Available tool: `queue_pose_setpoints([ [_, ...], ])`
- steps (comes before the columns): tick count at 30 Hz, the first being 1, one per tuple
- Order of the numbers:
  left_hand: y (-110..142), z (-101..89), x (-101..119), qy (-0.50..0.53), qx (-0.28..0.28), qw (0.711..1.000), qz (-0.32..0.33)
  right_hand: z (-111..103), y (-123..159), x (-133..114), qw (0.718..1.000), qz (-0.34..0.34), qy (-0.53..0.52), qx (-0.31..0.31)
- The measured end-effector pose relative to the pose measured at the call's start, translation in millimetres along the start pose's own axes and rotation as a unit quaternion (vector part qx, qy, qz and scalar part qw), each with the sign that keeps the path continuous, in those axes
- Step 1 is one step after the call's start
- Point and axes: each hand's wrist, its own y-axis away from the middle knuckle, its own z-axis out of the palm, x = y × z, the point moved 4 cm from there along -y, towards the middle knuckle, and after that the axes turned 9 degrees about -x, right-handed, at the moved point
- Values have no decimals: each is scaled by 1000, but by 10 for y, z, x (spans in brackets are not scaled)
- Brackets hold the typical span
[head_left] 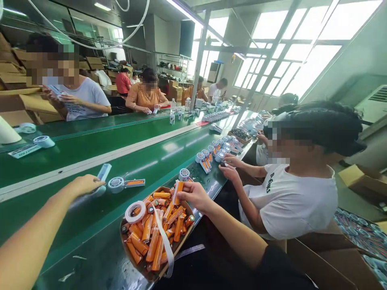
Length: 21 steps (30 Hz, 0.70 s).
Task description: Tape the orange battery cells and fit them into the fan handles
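Note:
Reaching over the green belt, my left hand (84,185) has its fingers closed on a pale blue handheld fan (104,172), whose round head is partly hidden below the hand. Beside it on the belt lies another handheld fan (116,183) with an orange battery in its handle. My right hand (196,196) pinches an orange cylindrical battery (179,187) with a white strip along it. Below is a cardboard box (123,245) heaped with orange batteries (155,241). On the heap rest a tape roll (135,212) and a long white strip (165,237).
Just beyond my right hand sits another fan (184,174). Rows of fans (208,155) line the bench to the right, where a co-worker (296,193) sits close. More people sit across the belt (163,155). Tape scraps (66,276) lie near the front.

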Motion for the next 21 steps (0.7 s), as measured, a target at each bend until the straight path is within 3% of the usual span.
queue_pose_setpoints([
  [3, 162, 56, -143, -31, -80, 996, 7, 33, -90, -92, 1000, -14, -4, 1],
  [6, 495, 173, -172, -70, -133, 988, 28, 191, -295, -158, 999, -16, -20, -27],
  [9, 821, 290, -123, -73, -167, 983, 5, 461, -629, -166, 997, -28, -11, -76],
  [13, 885, 372, -217, -24, -190, 981, -30, 967, -1264, -18, 982, -76, 91, -147],
  [15, 863, 378, -328, 7, -187, 982, -38, 1275, -1560, 128, 948, -77, 245, -186],
  [18, 889, 392, -408, 43, -163, 985, -39, 1668, -1860, 354, 848, -65, 471, -233],
  [21, 921, 444, -400, 70, -130, 988, -43, 1884, -2001, 514, 783, -50, 560, -266],
])
